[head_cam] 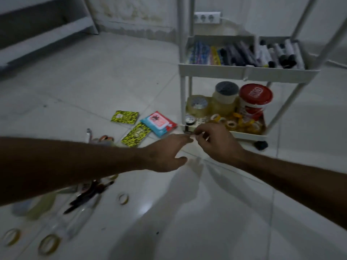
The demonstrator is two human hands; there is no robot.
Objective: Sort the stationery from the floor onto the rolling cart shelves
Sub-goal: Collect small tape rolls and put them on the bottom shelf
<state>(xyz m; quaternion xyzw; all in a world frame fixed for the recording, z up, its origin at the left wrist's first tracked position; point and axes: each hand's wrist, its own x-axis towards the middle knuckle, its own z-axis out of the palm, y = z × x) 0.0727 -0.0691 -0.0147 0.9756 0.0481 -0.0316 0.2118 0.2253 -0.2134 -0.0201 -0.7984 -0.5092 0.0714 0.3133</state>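
The white rolling cart (pixel 212 69) stands at the right. Its upper visible shelf holds markers and pens (pixel 244 53). On the bottom shelf (pixel 249 135) are big tape rolls (pixel 199 106), a red-lidded tub (pixel 255 100) and several small tape rings (pixel 232 124). My two hands meet just in front of that shelf's left corner. My right hand (pixel 216 143) has curled fingers and pinches a small pale item, too blurred to name. My left hand (pixel 165 154) reaches out with straight fingers whose tips touch the right hand's fingertips.
On the tiled floor lie two yellow-black notebooks (pixel 124 116) (pixel 136 135), a red and blue packet (pixel 159 123), a pile of pens (pixel 88 194) under my left forearm and loose tape rings (pixel 123 198) (pixel 49 243). A black cart wheel (pixel 261 145) and a wall socket strip (pixel 206 17) are visible.
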